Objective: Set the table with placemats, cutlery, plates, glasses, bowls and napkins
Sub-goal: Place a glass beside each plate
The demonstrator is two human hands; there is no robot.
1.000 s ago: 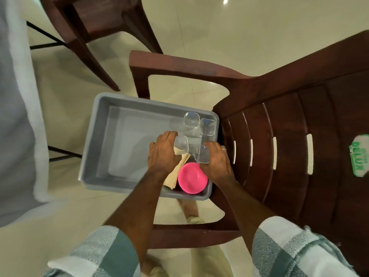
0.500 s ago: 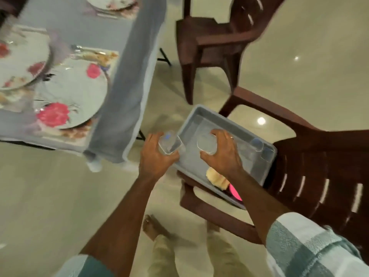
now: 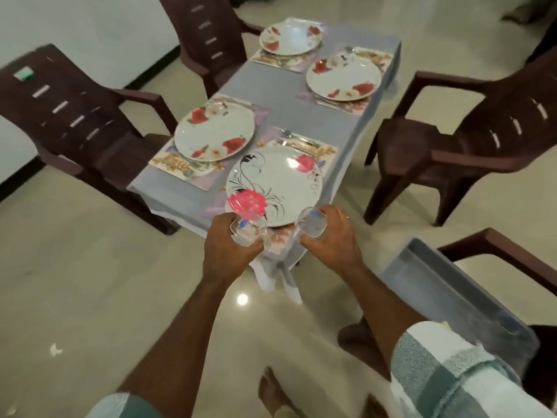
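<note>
My left grip wraps one glass, my right grip another glass, above the counter edge. Light, slick, breakable, I judge; hold round the sides.

Brown chairs stand around the tabletop. A gray tub sits on one chair. The floor is shiny.

Both glasses are now out of the grey tub: the left hand grips one glass and the right hand grips the other glass. Both hands now hover at the near edge of the desk, by the nearest plate. The tub now lies behind them to the right.
</note>
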